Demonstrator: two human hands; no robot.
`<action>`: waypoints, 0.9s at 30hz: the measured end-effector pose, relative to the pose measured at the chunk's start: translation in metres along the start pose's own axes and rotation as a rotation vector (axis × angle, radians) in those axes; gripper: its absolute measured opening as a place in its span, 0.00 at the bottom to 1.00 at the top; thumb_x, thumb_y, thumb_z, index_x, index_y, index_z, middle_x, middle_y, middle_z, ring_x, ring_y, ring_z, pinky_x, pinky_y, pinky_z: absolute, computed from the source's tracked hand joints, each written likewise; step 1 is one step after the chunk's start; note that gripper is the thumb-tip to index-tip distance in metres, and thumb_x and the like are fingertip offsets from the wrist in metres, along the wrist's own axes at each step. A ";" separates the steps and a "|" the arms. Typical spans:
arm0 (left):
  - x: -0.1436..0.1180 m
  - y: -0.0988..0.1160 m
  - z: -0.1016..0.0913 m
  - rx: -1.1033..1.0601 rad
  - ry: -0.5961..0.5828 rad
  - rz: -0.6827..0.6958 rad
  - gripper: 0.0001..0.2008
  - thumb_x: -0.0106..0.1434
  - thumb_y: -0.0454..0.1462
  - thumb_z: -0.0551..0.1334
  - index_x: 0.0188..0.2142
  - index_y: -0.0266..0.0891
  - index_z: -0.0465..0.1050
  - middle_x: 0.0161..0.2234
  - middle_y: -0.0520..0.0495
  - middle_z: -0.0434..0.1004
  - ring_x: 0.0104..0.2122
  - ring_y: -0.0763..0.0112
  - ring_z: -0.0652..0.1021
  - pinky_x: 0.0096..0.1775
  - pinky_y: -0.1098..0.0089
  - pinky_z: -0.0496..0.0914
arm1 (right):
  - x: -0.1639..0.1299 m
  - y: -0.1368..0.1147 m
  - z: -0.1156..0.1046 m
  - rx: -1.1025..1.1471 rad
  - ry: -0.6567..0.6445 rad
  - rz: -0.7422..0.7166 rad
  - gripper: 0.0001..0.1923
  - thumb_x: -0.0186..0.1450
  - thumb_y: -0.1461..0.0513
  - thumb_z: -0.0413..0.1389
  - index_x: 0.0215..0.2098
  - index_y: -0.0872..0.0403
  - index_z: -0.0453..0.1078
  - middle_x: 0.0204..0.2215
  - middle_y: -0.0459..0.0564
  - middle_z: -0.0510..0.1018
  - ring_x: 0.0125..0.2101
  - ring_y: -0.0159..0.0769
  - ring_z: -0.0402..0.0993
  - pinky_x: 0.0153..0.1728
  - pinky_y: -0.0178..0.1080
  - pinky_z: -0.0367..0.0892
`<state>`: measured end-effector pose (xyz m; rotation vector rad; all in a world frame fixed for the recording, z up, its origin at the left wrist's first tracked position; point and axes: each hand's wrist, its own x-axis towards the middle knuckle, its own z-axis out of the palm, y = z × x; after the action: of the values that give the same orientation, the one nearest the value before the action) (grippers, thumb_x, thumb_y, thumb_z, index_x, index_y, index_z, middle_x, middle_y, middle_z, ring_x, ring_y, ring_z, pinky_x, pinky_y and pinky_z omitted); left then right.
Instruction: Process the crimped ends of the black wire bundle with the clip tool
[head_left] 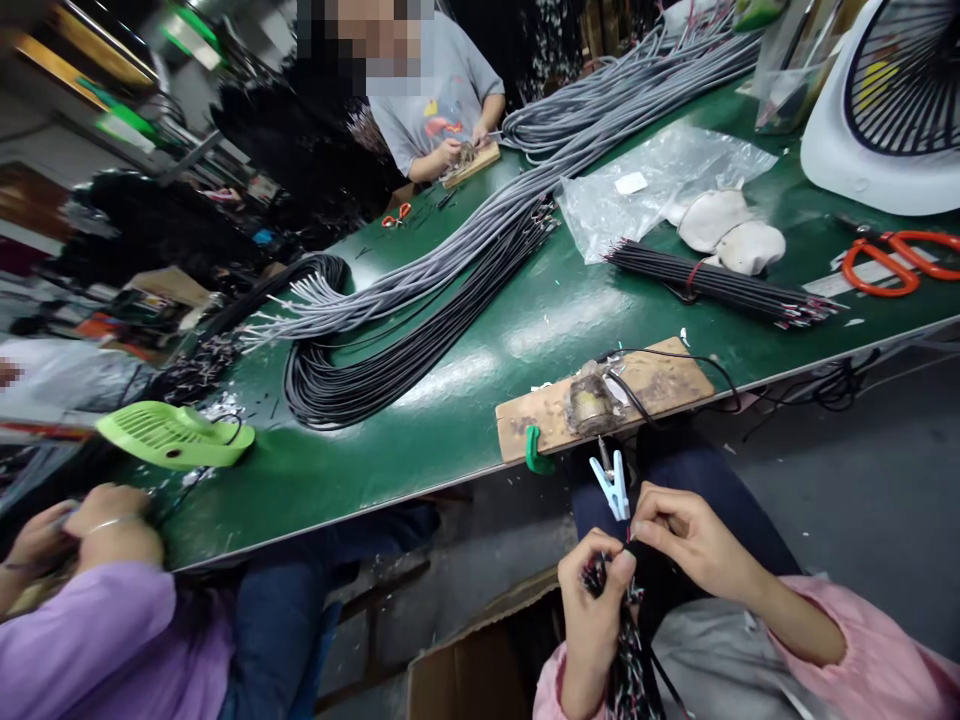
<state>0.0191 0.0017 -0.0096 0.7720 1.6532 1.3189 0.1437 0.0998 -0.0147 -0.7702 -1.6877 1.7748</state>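
Holding a bundle of thin black wires (pixel 628 660) low over the lap, below the edge of the green surface (pixel 420 440), we have both hands busy with it. Our left hand (pixel 596 590) is closed around the upper part of the bundle, where the wire ends stick out, and our right hand (pixel 686 540) pinches one or two of these ends between thumb and fingertips, just beside the left hand. We judge the bundle light and very soft: it bends and hangs down under the left hand, so a grip near the top keeps the ends together, while a grip lower down would let them spread. The single wires look thin and smooth, so they may slip out of the fist; we cannot tell if their tips are stripped. The right hand should take each wire close to its end, where it is stiffest. Just above the hands, a pale blue clip (pixel 615 485) hangs at the surface edge, under a wooden board (pixel 660 385) with a small metal fixture (pixel 592 403). At the left, another person's hands (pixel 97 530) in lilac sleeves work near a green plastic fan (pixel 172 435).
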 end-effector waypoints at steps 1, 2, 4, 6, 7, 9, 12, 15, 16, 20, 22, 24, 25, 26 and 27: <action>0.000 -0.002 0.000 -0.043 -0.009 -0.026 0.16 0.55 0.47 0.63 0.22 0.35 0.68 0.19 0.54 0.62 0.15 0.79 0.64 0.18 0.76 0.61 | -0.001 0.002 0.000 0.037 0.001 0.003 0.13 0.64 0.58 0.53 0.25 0.57 0.68 0.25 0.48 0.68 0.27 0.33 0.65 0.30 0.35 0.60; -0.001 -0.003 0.000 -0.080 -0.017 -0.053 0.17 0.55 0.47 0.62 0.22 0.35 0.68 0.19 0.55 0.61 0.14 0.81 0.62 0.16 0.77 0.58 | -0.002 0.003 0.000 0.067 -0.003 -0.002 0.13 0.65 0.58 0.52 0.27 0.57 0.69 0.25 0.48 0.69 0.28 0.33 0.66 0.31 0.35 0.61; -0.002 -0.005 0.001 -0.135 -0.018 -0.086 0.17 0.54 0.47 0.63 0.22 0.35 0.69 0.18 0.55 0.60 0.12 0.82 0.61 0.13 0.78 0.55 | -0.003 0.004 0.000 0.094 -0.020 -0.018 0.12 0.66 0.59 0.51 0.30 0.57 0.72 0.28 0.50 0.72 0.31 0.35 0.68 0.35 0.36 0.62; -0.002 -0.004 0.002 -0.149 -0.008 -0.081 0.17 0.54 0.47 0.64 0.22 0.34 0.70 0.19 0.55 0.61 0.11 0.82 0.62 0.12 0.78 0.55 | -0.004 0.004 -0.001 0.090 -0.041 -0.030 0.11 0.66 0.60 0.51 0.34 0.57 0.73 0.31 0.52 0.73 0.34 0.36 0.70 0.36 0.37 0.62; -0.002 -0.004 0.002 -0.137 -0.005 -0.069 0.17 0.54 0.47 0.64 0.21 0.34 0.70 0.19 0.54 0.61 0.12 0.82 0.63 0.13 0.78 0.56 | -0.004 0.004 -0.001 0.082 -0.047 -0.035 0.11 0.66 0.60 0.51 0.35 0.57 0.74 0.32 0.52 0.73 0.35 0.36 0.70 0.37 0.37 0.62; -0.001 -0.005 0.001 -0.094 -0.002 -0.042 0.17 0.53 0.47 0.64 0.21 0.34 0.71 0.19 0.53 0.63 0.14 0.80 0.64 0.15 0.77 0.58 | -0.005 0.003 -0.001 0.066 -0.046 -0.043 0.10 0.65 0.60 0.52 0.36 0.57 0.74 0.32 0.53 0.74 0.34 0.37 0.70 0.36 0.37 0.63; 0.000 -0.008 -0.001 -0.033 0.019 0.001 0.17 0.53 0.47 0.64 0.21 0.34 0.72 0.18 0.53 0.64 0.16 0.77 0.66 0.17 0.76 0.60 | -0.006 0.003 -0.001 0.027 -0.013 -0.030 0.10 0.64 0.60 0.54 0.33 0.57 0.74 0.29 0.52 0.73 0.32 0.36 0.69 0.34 0.37 0.62; 0.002 -0.009 -0.002 0.015 0.035 0.046 0.15 0.53 0.45 0.65 0.21 0.35 0.73 0.18 0.52 0.64 0.18 0.76 0.67 0.20 0.75 0.61 | -0.007 0.002 -0.001 0.006 -0.002 0.012 0.11 0.63 0.59 0.54 0.29 0.57 0.74 0.26 0.50 0.72 0.29 0.34 0.67 0.31 0.36 0.61; 0.002 -0.009 -0.002 0.030 0.036 0.062 0.14 0.53 0.44 0.65 0.21 0.35 0.73 0.18 0.52 0.64 0.18 0.75 0.67 0.21 0.75 0.61 | -0.008 0.002 -0.002 0.009 -0.009 0.024 0.11 0.63 0.59 0.55 0.29 0.57 0.74 0.26 0.50 0.72 0.29 0.34 0.66 0.30 0.36 0.60; 0.002 -0.008 -0.001 0.097 0.046 0.126 0.12 0.54 0.41 0.65 0.20 0.35 0.73 0.18 0.52 0.64 0.21 0.74 0.67 0.25 0.73 0.61 | -0.009 0.007 -0.004 0.038 -0.056 0.070 0.09 0.60 0.58 0.58 0.32 0.56 0.75 0.27 0.48 0.71 0.28 0.33 0.65 0.29 0.34 0.60; 0.000 -0.011 0.002 0.126 0.065 0.157 0.11 0.52 0.40 0.66 0.20 0.35 0.73 0.18 0.52 0.65 0.21 0.73 0.67 0.26 0.72 0.62 | -0.008 0.011 -0.005 0.046 -0.057 0.096 0.09 0.59 0.58 0.59 0.30 0.56 0.74 0.26 0.47 0.71 0.28 0.32 0.65 0.30 0.34 0.61; -0.001 -0.017 0.006 0.142 0.161 0.193 0.10 0.51 0.41 0.67 0.21 0.35 0.74 0.20 0.50 0.67 0.22 0.72 0.68 0.28 0.71 0.64 | -0.007 0.016 -0.004 0.059 -0.033 0.114 0.10 0.60 0.57 0.57 0.27 0.57 0.72 0.25 0.47 0.70 0.28 0.33 0.67 0.30 0.34 0.63; -0.001 -0.020 0.008 0.150 0.210 0.207 0.10 0.50 0.42 0.67 0.23 0.36 0.74 0.21 0.49 0.68 0.23 0.71 0.69 0.29 0.70 0.65 | -0.006 0.019 -0.003 0.061 -0.027 0.117 0.11 0.60 0.57 0.57 0.26 0.57 0.70 0.23 0.46 0.70 0.27 0.33 0.67 0.29 0.34 0.63; -0.001 -0.022 0.010 0.154 0.226 0.212 0.12 0.50 0.43 0.66 0.23 0.36 0.74 0.20 0.49 0.68 0.23 0.71 0.69 0.28 0.70 0.65 | -0.006 0.020 -0.001 0.052 -0.011 0.106 0.12 0.61 0.57 0.57 0.24 0.57 0.69 0.22 0.46 0.69 0.26 0.32 0.67 0.28 0.34 0.64; -0.001 -0.024 0.012 0.152 0.233 0.215 0.13 0.51 0.44 0.66 0.22 0.36 0.74 0.19 0.49 0.68 0.22 0.70 0.69 0.28 0.70 0.65 | -0.006 0.022 0.002 0.028 0.014 0.078 0.12 0.61 0.58 0.56 0.23 0.57 0.68 0.21 0.46 0.69 0.25 0.32 0.67 0.26 0.34 0.64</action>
<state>0.0312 0.0001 -0.0331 0.9360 1.9146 1.4914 0.1457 0.0933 -0.0361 -0.8452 -1.6407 1.8376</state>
